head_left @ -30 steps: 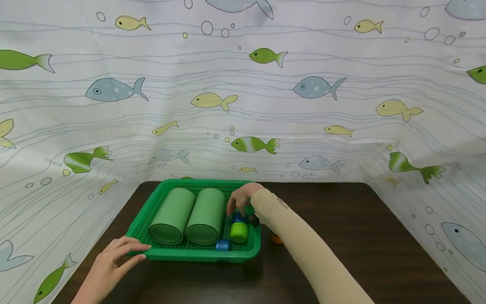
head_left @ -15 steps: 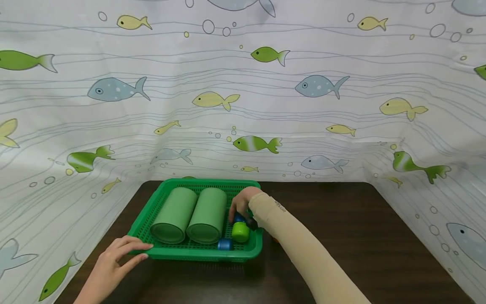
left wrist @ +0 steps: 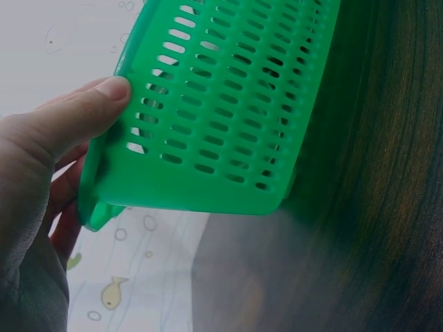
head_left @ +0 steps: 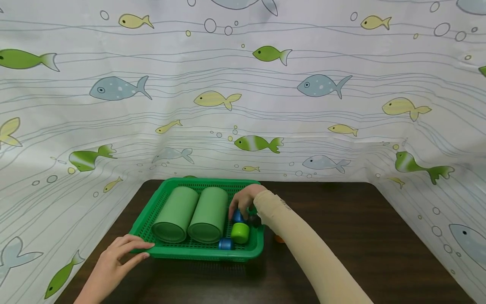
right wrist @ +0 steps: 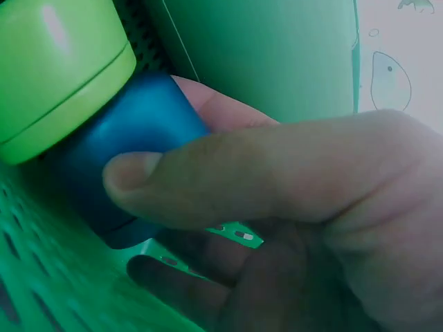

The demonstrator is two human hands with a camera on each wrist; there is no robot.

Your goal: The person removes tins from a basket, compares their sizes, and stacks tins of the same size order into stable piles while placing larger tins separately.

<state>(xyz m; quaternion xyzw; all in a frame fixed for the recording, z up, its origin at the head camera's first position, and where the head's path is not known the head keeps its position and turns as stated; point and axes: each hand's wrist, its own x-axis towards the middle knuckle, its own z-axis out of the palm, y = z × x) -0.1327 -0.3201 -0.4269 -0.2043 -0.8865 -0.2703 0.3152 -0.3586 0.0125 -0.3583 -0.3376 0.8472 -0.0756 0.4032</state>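
A green plastic basket [head_left: 197, 253] stands on the table, and my left hand [head_left: 118, 261] pinches its near left corner. In the left wrist view the thumb presses the rim's outer side while the fingers go behind it. My right hand [head_left: 243, 202] reaches into the basket's right side. Its thumb and fingers hold a small blue rounded container [right wrist: 131, 131]. That container touches or nearly touches a lime-green lidded container [right wrist: 59, 69]. Another small blue container [head_left: 225, 243] lies by the near wall. Two large pale green cylinders [head_left: 176, 209] lie side by side on the left.
Right of the basket, an orange object [head_left: 279, 239] is mostly hidden by the sleeved right forearm [head_left: 315, 253]. The dark wooden table [head_left: 341, 219] extends to the right. A fish-patterned sheet [head_left: 243, 114] surrounds the back and sides.
The right hand has shifted slightly within the basket around the blue container, dipping and then rising a little. The left hand keeps its place on the corner.
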